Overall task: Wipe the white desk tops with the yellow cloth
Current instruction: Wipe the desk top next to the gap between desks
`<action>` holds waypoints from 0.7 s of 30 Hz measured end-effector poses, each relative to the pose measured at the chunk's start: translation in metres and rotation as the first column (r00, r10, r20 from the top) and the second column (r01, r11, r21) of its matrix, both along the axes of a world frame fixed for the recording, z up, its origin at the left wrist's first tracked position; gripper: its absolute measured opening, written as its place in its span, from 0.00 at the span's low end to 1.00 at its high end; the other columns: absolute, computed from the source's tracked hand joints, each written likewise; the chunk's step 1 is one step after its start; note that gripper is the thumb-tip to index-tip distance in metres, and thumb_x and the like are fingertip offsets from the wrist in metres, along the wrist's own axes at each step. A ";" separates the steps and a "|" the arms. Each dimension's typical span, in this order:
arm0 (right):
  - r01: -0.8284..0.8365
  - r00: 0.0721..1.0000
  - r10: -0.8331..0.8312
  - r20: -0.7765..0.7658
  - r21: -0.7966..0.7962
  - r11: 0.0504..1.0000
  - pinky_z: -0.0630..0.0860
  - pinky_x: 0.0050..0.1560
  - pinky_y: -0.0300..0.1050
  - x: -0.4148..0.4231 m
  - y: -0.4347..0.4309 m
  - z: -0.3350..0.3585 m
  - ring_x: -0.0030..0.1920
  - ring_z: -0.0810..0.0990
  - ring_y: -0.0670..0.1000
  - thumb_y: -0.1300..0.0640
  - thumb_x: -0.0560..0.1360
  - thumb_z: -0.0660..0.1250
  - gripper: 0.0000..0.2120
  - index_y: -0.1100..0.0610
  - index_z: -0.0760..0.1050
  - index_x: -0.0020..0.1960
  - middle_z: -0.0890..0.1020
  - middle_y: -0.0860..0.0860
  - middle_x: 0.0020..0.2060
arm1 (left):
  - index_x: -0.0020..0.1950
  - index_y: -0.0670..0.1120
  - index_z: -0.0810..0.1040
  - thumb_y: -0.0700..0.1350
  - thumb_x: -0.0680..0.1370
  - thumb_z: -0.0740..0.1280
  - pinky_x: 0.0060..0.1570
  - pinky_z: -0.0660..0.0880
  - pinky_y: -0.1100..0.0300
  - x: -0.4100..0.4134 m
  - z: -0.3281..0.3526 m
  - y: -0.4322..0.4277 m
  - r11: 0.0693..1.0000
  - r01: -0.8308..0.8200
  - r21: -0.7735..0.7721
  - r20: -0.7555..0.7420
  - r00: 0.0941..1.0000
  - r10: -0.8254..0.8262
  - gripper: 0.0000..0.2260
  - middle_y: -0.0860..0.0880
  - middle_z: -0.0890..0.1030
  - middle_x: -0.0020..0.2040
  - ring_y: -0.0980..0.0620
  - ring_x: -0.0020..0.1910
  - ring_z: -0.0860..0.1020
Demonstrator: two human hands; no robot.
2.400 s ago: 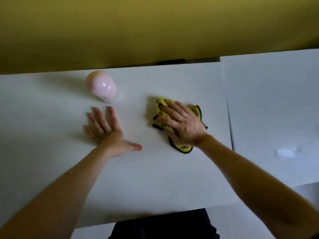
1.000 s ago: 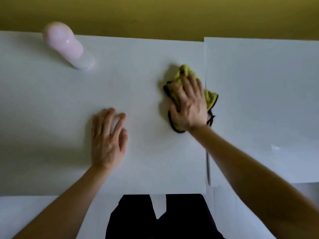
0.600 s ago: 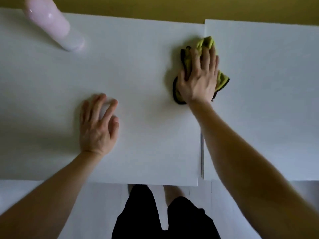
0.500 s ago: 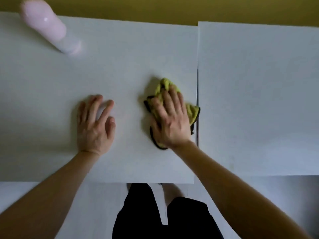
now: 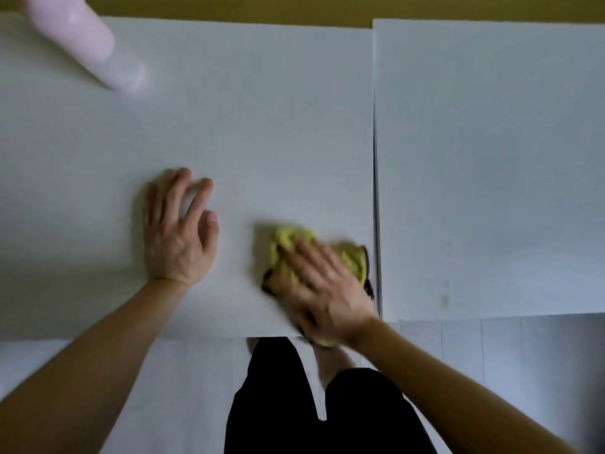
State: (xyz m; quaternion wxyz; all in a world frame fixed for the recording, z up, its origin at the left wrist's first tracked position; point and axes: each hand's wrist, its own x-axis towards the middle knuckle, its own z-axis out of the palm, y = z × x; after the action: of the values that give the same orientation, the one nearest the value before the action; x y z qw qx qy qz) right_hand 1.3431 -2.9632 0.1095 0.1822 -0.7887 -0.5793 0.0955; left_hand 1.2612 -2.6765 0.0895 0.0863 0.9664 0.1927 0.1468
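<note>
The yellow cloth [image 5: 286, 249] with a dark hem lies bunched on the left white desk top [image 5: 248, 126], near its front right corner. My right hand [image 5: 327, 290] presses flat on the cloth with straight fingers and is blurred by motion. A bit of cloth hangs past the desk's front edge under my wrist. My left hand [image 5: 178, 231] rests flat on the same desk, fingers spread, to the left of the cloth. A second white desk top [image 5: 491, 158] adjoins on the right across a narrow gap.
A pink bottle [image 5: 88, 44] stands at the far left of the left desk. A yellow wall [image 5: 229, 8] runs behind both desks. My dark trousers [image 5: 294, 404] and a pale floor show below the front edge.
My right hand has dragged the cloth from the far right corner of the left desk back to its front edge. My left hand has stayed planted on the desk.
</note>
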 end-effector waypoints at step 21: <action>0.537 0.843 -0.538 0.018 0.026 0.843 0.58 0.83 0.70 -0.031 0.010 -0.010 0.86 0.57 0.64 0.49 0.77 0.73 0.32 0.56 0.74 0.80 0.68 0.61 0.82 | 0.85 0.53 0.68 0.53 0.89 0.60 0.83 0.58 0.37 -0.001 -0.004 0.006 1.000 -0.013 0.015 -0.047 0.999 0.013 0.23 0.44 0.61 0.88 0.42 0.88 0.57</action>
State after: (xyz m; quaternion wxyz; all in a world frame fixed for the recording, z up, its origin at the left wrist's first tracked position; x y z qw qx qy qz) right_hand 1.3120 -2.9528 0.0999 0.2025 -0.9186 -0.3384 0.0254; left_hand 1.2600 -2.6701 0.0855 0.0737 0.9689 0.1999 0.1258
